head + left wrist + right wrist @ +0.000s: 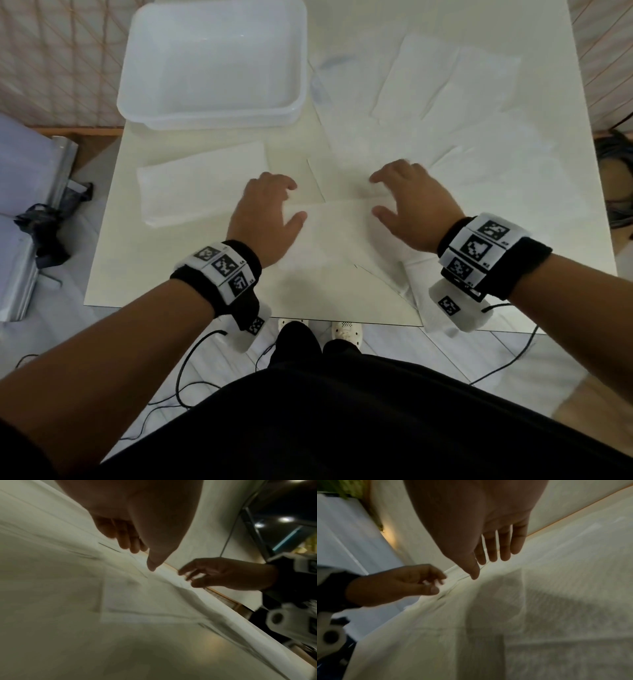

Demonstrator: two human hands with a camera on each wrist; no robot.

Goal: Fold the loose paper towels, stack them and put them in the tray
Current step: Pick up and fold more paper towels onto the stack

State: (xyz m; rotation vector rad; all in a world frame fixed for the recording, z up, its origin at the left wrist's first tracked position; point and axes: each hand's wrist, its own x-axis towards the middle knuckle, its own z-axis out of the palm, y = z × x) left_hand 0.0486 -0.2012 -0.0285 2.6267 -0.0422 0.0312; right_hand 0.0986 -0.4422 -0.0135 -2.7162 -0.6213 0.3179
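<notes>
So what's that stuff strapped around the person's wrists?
Each bare forearm wears a black wristband carrying white blocks printed with black square codes. A white camera pod hangs under the left wrist and right wrist, each trailing a thin black cable. No sleeves or gloves.

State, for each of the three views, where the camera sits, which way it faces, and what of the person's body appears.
Head: worn on the head, looking down at the table, tray, paper towels; both forearms, legs, shoes show.
Left wrist: under the wrist, along the left hand.
Right wrist: likewise, along the right hand.
Shared: each wrist view also shows the opposite hand.
</notes>
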